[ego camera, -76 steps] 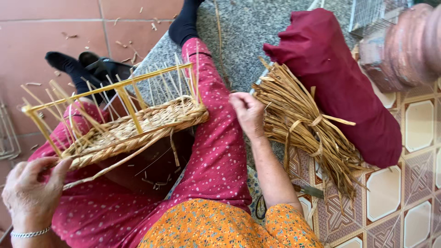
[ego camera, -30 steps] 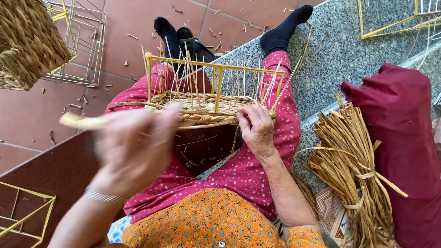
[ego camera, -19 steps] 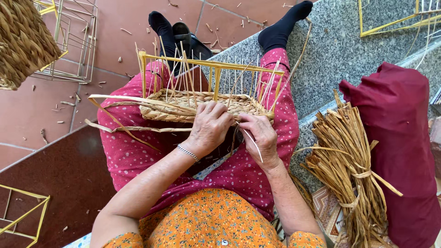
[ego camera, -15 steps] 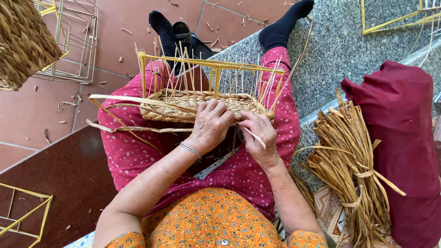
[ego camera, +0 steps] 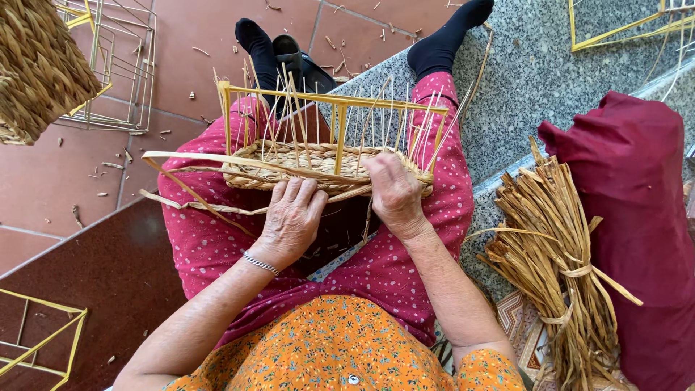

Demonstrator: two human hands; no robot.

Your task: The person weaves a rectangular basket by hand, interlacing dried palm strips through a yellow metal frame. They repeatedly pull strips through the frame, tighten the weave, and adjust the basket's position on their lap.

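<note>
Basket (ego camera: pixel 318 163) sits on the lap, yellow wire frame (ego camera: pixel 326 98) standing up from it, woven straw only on the lower part, bare uprights above.

Left hand (ego camera: pixel 293 217): fingers spread flat against the near woven wall, grip loose, not closed on anything I can make out. Long flat strand (ego camera: pixel 188 156) runs out left from just above those fingers.

Right hand (ego camera: pixel 394 192): fingers curled over the near right rim, pressing on the weave; whether a strand is pinched under them, cannot tell.

Vs 0.5 s ago: left hand has slid down and left off the top of the weave to the near wall; right hand has moved up onto the rim, was lower with a strand under it. Basket same spot. Vs 1.0 s ago: left hand was up in the air, blurred.

Around: straw bundle (ego camera: pixel 557 268), tied, lies on the floor at right, touching a dark red cushion (ego camera: pixel 637 217). Finished basket (ego camera: pixel 40 65) top left, empty wire frames (ego camera: pixel 119 65) beside it.
</note>
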